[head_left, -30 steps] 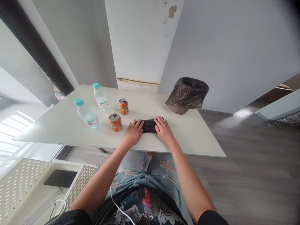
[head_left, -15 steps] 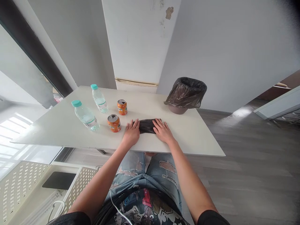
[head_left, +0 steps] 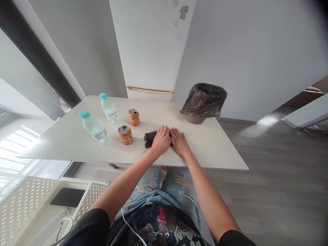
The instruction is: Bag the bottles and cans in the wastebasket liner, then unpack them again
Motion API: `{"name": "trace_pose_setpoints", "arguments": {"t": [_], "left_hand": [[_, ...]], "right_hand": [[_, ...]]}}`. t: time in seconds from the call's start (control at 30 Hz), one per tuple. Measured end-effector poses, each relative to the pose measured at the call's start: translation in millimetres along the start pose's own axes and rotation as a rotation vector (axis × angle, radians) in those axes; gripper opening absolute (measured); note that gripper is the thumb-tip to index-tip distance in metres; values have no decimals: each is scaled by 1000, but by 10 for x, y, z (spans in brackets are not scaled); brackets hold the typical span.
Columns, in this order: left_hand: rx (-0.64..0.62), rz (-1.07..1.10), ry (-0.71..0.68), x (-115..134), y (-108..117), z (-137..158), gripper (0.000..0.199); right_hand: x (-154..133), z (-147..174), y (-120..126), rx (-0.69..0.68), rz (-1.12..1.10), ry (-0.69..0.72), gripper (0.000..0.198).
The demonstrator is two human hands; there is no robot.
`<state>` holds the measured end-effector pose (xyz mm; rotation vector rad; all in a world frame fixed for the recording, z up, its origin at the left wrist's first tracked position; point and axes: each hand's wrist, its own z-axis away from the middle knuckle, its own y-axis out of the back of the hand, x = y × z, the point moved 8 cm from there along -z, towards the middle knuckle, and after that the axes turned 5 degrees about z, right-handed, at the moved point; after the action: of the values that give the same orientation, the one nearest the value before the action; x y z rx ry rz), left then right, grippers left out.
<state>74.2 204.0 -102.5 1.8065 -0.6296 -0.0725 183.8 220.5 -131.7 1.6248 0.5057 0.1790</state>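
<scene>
A folded black plastic bag lies flat near the front edge of the white table. My left hand rests flat across its middle, fingers stretched out. Right beside it, my right hand presses on the bag's right end with its fingers extended. Most of the bag is hidden under the hands; only its left end and a dark strip between them show. Left of the bag stand two orange cans, both opened on top, one farther back than the other.
Two clear bottles with teal caps stand at the table's left. A bin lined with a black bag stands at the back right of the white table. A white perforated organizer is at the lower left.
My left hand has slid right along the bag, from its left end to beside my right hand. The bag's left end is now uncovered. My right hand has barely moved.
</scene>
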Motion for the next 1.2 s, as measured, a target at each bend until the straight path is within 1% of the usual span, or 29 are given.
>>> {"name": "trace_pose_setpoints", "arguments": {"t": [0.07,0.13,0.23,0.57,0.77,0.87,1.0,1.2], "left_hand": [[-58,6,-37,98,-181,-143,59],[-82,25,-33,100,-308,-201,59],[-48,40,-3,22,-366,-167,60],[-10,43,83,-179,-282,-27,60],[-2,-8,147,-317,-219,43,61],[16,-54,196,-389,-155,95,62],[-5,-88,198,-413,-130,125,65],[-34,-94,195,-401,-125,117,63]], "right_hand": [[-12,-3,-42,-53,15,15,64],[-16,-8,-66,-73,22,19,66],[-9,-17,-67,-62,7,-5,65],[-22,-23,-60,-57,32,-14,62],[-11,-30,-72,-37,53,-6,62],[-11,-26,-86,-60,58,-6,63],[-8,-19,-81,-76,71,-13,64],[-12,-11,-37,-77,38,-17,65]]}}
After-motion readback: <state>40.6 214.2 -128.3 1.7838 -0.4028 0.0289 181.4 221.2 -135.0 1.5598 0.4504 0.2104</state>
